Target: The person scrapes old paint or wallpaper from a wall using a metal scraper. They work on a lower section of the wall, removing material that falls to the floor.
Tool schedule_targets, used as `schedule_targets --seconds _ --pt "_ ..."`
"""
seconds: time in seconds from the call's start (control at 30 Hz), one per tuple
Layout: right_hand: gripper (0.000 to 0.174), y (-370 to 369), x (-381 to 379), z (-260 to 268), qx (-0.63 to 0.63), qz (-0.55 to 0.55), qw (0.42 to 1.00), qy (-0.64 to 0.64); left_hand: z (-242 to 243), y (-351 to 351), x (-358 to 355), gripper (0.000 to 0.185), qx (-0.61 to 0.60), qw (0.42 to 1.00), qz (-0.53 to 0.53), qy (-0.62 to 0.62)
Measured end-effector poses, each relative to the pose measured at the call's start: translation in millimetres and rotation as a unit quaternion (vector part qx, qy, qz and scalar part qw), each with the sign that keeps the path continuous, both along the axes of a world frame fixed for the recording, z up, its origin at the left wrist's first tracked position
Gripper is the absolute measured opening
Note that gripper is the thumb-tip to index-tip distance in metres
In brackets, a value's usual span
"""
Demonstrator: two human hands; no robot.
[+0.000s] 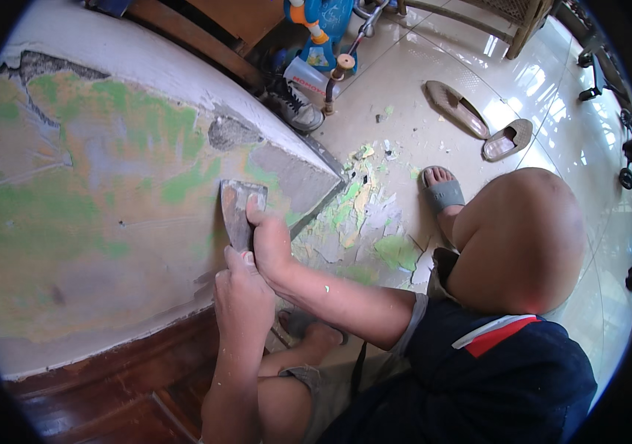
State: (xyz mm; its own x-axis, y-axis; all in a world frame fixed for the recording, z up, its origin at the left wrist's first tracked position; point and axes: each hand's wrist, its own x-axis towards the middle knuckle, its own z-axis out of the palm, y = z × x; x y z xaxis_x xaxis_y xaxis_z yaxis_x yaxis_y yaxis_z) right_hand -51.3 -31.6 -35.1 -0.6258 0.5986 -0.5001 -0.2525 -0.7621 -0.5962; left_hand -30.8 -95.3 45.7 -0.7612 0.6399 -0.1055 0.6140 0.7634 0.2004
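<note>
A metal scraper (241, 211) with a wide, worn blade is held against the wall (127, 255), whose surface shows patchy green, tan and grey. My left hand (244, 294) is closed around the scraper's lower end, where the handle is hidden. Just above it, my right hand (272, 236) grips the blade's side, its thumb flat on the face and its other fingers out of sight. Cracks and rough grey patches (233, 133) of bared wall lie near the white wall edge (155, 66). Paint flakes (396, 252) in green and whitish pieces litter the tiled floor beside the wall corner.
Dark red-brown wood trim (127, 361) borders the wall below. A sneaker (296, 105), a translucent cup (307, 77) and a blue plastic item (332, 22) stand past the corner. Flat shoes (457, 111) lie on the tiles; a woven chair (507, 16) is behind. My sandalled foot (442, 188) is beside the flakes.
</note>
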Motion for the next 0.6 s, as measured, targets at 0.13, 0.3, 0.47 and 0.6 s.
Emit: schedule_targets --seconds 0.13,0.3,0.47,0.6 --pt "0.046 -3 -7 -2 0.014 -0.050 0.999 0.014 -4 -5 -6 0.035 0.004 1.000 -0.010 0.006" --pt "0.042 -11 -11 -7 0.026 -0.069 0.997 0.011 -7 -14 -9 0.026 0.025 0.999 -0.012 0.044" --pt "0.036 -33 -9 -11 -0.022 -0.015 0.997 0.078 8 -33 -32 0.025 -0.041 0.990 -0.052 0.125" --pt "0.032 -31 -3 -19 -0.030 -0.065 0.984 0.163 -7 -26 -29 0.024 0.034 0.987 -0.012 0.160"
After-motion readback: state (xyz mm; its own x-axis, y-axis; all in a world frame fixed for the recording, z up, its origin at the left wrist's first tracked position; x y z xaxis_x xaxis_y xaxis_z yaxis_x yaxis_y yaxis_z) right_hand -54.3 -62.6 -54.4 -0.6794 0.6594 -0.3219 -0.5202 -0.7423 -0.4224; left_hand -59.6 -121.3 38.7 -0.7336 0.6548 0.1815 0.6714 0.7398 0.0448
